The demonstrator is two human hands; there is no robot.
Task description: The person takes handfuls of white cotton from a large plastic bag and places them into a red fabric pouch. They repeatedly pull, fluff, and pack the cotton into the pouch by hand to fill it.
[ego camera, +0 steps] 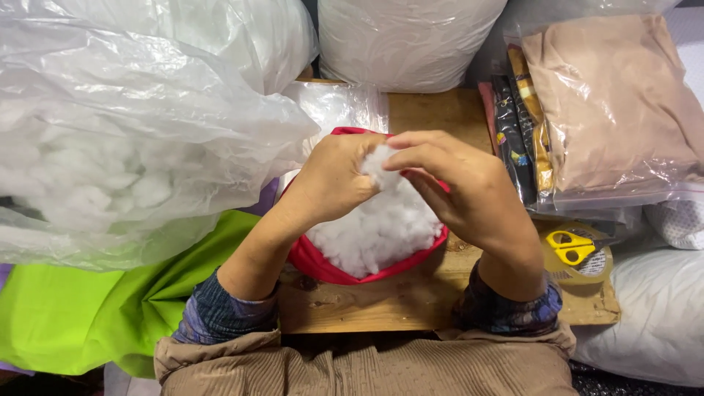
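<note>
Left hand (334, 180) and right hand (458, 187) grip white stuffing (378, 227) in red cover (323, 268), plastic bag (132, 132) left, scissors (572, 247) right

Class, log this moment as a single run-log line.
left hand: on white stuffing | right hand: pinching a tuft | red fabric cover: open, filled | yellow scissors: on tape roll, right

1. The left hand (334, 180) and right hand (466, 191) meet over a red fabric cover (330, 270), fingers pinching white stuffing (381, 227) heaped in its opening.
2. The cover rests on a wooden counter (411, 297).
3. A clear plastic bag of stuffing (110, 147) lies to the left, above green cloth (81, 308).
4. Yellow-handled scissors (572, 247) lie to the right, below bagged folded fabrics (616, 103).
</note>
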